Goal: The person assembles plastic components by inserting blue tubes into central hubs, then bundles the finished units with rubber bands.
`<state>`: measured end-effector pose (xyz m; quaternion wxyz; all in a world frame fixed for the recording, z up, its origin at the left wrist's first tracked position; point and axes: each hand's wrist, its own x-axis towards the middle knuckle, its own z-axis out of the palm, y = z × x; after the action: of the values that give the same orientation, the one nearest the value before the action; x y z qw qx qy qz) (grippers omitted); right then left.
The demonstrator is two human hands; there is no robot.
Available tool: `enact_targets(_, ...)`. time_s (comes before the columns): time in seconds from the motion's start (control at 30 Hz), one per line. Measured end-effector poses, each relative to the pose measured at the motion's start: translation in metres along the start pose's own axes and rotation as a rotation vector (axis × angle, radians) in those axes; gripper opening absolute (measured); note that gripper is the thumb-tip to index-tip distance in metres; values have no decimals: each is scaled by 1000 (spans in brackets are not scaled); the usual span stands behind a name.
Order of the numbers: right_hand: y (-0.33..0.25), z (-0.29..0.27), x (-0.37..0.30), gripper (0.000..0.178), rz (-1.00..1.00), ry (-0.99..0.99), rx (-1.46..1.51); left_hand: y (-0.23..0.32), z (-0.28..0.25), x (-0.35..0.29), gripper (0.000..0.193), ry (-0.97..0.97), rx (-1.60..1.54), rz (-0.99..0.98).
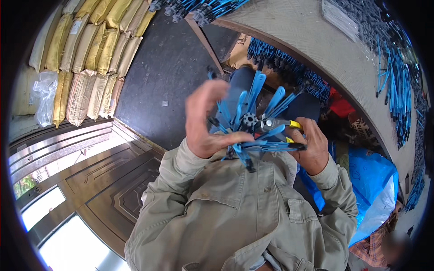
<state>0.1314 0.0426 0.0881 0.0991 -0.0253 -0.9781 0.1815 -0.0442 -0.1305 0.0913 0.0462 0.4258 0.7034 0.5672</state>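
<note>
The left hand (205, 122) is raised in front of the chest and grasps a blue plastic part (253, 124), a piece with many thin blue arms that spread out like a fan from a dark round hub in the middle. The thumb presses on the lower arms and the fingers curl over the upper ones. The right hand (312, 147) is closed around the yellow and black handles of a pair of cutting pliers (278, 126). The metal head of the pliers sits at the hub of the blue part, just beside the left hand, but I cannot tell if the blades bite the plastic.

Both forearms are in the sleeves of an olive work jacket (239, 217). Under the hands there is a dark floor (167, 67). Behind them, a curved pale desk (307, 31) carries more blue parts, and a heap of the same blue parts (289, 67) lies below its edge. At the right side hang many blue parts (400, 95) in rows. A blue plastic bag (370, 176) is near the right elbow. Far at the left, yellow and beige sacks (90, 54) are stacked beside a wooden door (104, 180).
</note>
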Motion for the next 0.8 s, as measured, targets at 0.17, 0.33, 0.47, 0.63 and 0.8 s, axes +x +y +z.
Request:
enact_targets(0.17,-10,1,11,42,57,-2,-58,-1,-12,-9,69,100,303,617)
enact_targets(0.33,-18,7,15,38,101,17,-61,2,-26,-4,70,-168,635,722)
enact_targets(0.47,-20,13,13,37,125,16,-34,2,-17,-9,73,136,100,511)
enact_targets(0.63,-18,14,10,36,145,32,-26,21,-28,-7,80,171,681,422)
enact_targets(0.8,-17,15,7,35,142,27,-28,28,-30,-10,68,178,31,72)
